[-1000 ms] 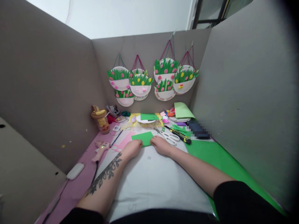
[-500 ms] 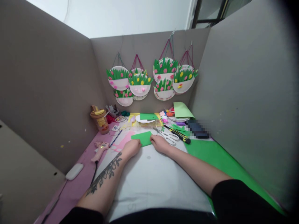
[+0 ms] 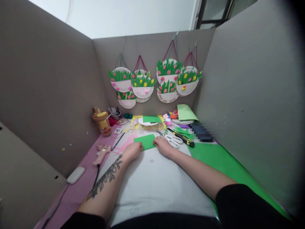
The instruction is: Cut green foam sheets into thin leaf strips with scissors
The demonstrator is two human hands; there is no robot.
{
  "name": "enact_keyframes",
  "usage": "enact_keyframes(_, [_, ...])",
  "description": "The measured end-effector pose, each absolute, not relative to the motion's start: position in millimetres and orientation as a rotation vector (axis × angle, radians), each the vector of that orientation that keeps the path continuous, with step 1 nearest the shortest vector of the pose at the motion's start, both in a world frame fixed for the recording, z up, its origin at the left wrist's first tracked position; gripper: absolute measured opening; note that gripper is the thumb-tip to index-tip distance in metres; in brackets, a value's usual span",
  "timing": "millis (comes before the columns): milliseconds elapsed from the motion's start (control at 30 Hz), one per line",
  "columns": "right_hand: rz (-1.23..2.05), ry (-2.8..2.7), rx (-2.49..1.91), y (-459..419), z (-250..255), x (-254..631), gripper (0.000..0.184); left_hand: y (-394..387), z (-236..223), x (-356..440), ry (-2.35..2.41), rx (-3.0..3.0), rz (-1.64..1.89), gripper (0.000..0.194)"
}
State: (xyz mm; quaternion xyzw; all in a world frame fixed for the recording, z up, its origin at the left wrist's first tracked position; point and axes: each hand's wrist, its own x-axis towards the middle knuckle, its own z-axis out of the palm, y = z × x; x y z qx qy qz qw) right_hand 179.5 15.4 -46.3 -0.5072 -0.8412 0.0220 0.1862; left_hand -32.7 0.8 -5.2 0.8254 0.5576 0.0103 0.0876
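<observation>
A small sheet of green paper lies on the white covering in front of me. My left hand is closed at its lower left edge, fingers curled and partly hidden. At the right edge, my right hand holds the paper with bent fingers. White-handled scissors lie just beyond my right hand, beside a yellow and black utility knife. Pink paper lies to the left of the green sheet.
A pink glue gun with a cord and a lidded cup stand at left. Green scraps and a blurred dark phone-like object lie at right. Behind, a white plate holds green paper. Flower-decorated paper plates hang on the grey partition.
My left hand has shifted very slightly to the left along the paper's lower edge. My right hand's fingers have flattened a little; the green paper stays in place.
</observation>
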Motion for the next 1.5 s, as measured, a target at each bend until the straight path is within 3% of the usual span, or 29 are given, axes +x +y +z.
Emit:
enact_keyframes(533, [0.039, -2.523, -0.859, 8, -44, 181, 0.022, 1, -7, -33, 1.429, 2.539, 0.317, 0.025])
enact_keyframes(733, [0.11, -2.499, -0.997, 8, -45, 176, 0.012, -7, -2, -27, 1.343, 2.59, 0.289, 0.02])
enact_keyframes(1033, [0.138, -2.493, -1.331, 7, -38, 169, 0.017, -10, 4, -22, 1.534, 2.469, 0.165, 0.027])
enact_keyframes(1500, [0.057, -2.426, -1.664, 15, -34, 181, 0.019, -4, 15, -40, 1.758, 2.382, -0.154, 0.022])
